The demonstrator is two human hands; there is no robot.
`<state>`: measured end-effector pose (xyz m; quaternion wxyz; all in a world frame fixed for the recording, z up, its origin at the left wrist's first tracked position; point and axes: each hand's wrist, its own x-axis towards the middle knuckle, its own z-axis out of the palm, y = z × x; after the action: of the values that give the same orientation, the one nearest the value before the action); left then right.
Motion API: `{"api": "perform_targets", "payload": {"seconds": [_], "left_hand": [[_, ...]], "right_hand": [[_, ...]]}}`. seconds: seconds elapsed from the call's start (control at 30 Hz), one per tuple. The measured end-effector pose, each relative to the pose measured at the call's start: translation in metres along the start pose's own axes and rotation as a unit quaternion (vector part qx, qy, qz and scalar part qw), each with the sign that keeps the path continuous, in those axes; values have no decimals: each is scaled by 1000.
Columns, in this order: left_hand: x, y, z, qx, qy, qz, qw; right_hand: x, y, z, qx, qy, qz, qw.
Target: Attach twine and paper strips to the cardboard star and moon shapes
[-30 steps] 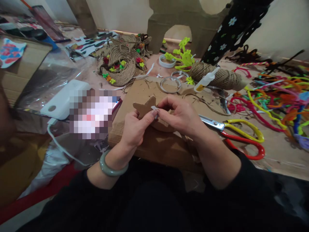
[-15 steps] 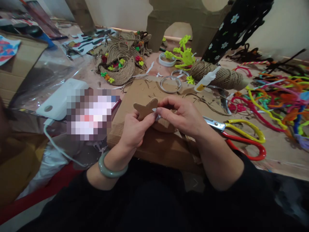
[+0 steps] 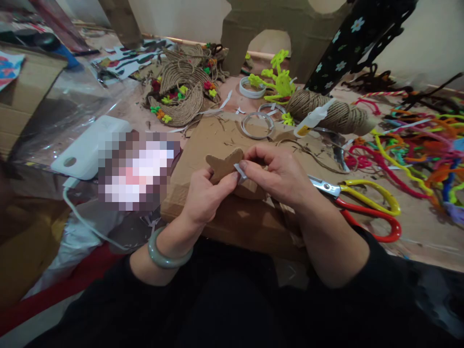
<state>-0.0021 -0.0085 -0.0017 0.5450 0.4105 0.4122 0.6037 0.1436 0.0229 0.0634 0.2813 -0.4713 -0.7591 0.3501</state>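
Note:
My left hand [image 3: 208, 195] grips a small cut cardboard shape [image 3: 225, 164] with rounded points, thumb across its near side. My right hand [image 3: 277, 171] pinches a small white strip [image 3: 239, 171], paper or tape, against the edge of that shape. The fingertips of both hands nearly meet there. Beneath them lies a flat cardboard box [image 3: 206, 140]. Scissors [image 3: 335, 188] with one yellow and one red handle lie beside my right forearm, their blades partly hidden by it.
Tape rolls [image 3: 252, 88], a white glue bottle [image 3: 312, 120] and a twine spool [image 3: 331, 111] stand beyond the hands. Coloured pipe cleaners [image 3: 431, 159] are heaped at right. At left are a white power bank [image 3: 92, 145], a blurred-out phone [image 3: 139, 169] and twine-covered pieces [image 3: 184, 104].
Both hands and the cardboard shape have shifted very slightly right in view. More of the white strip now shows between the fingertips.

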Motion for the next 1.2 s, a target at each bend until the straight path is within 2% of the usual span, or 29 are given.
{"api": "perform_targets", "payload": {"seconds": [0.3,0.67,1.03,1.2], "left_hand": [[0,-6,-1,39,17,40,998],[2,-5,-1,35,10,27,999],[2,-5,-2,14,-34,43,998],[3,-4,1,18,-23,42,999]], "right_hand": [[-2,1,3,-8,15,-1,1000],[-2,3,5,-50,30,-5,998],[-1,-1,0,-52,21,-10,998],[-1,0,0,-51,35,-23,998]]}}
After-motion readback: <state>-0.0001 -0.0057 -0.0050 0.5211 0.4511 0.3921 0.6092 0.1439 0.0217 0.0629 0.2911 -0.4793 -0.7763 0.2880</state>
